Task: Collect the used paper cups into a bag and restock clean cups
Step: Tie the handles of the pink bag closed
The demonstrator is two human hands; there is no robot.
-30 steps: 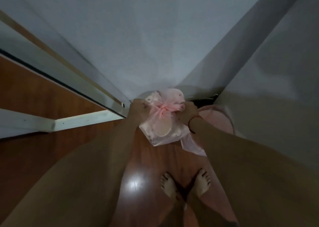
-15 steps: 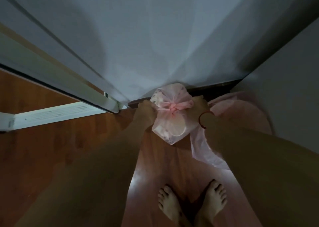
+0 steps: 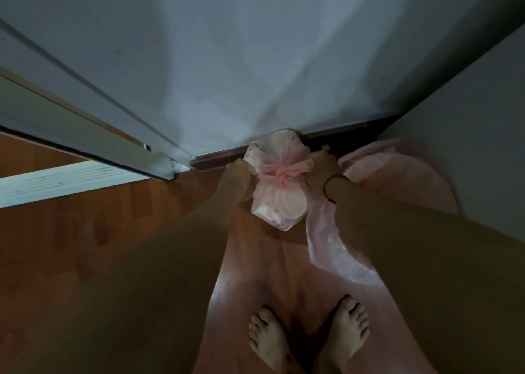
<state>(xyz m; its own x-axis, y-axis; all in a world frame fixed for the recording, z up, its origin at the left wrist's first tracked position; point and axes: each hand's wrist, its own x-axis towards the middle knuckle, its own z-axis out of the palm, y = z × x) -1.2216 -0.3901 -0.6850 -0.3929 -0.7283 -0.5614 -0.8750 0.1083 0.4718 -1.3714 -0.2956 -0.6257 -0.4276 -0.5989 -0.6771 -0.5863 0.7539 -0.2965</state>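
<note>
A pink see-through plastic bag [image 3: 277, 200] with white paper cups [image 3: 292, 206] inside hangs in front of me, its top tied in a knot [image 3: 281, 171]. My left hand [image 3: 237, 171] grips the bag's left side at the knot. My right hand [image 3: 321, 164] grips its right side; a red band circles that wrist. The fingers of both hands are partly hidden behind the plastic.
A bin lined with a pink bag [image 3: 397, 183] stands at the right, against a grey wall [image 3: 468, 117]. A grey door [image 3: 227, 61] and a dark baseboard [image 3: 216, 159] are straight ahead. My bare feet [image 3: 309, 336] stand on the wooden floor [image 3: 85, 231]. A white threshold [image 3: 65, 180] lies at the left.
The view has tilted and shifted; the bag sits higher and nearer the baseboard. Both hands stay on the knotted bag.
</note>
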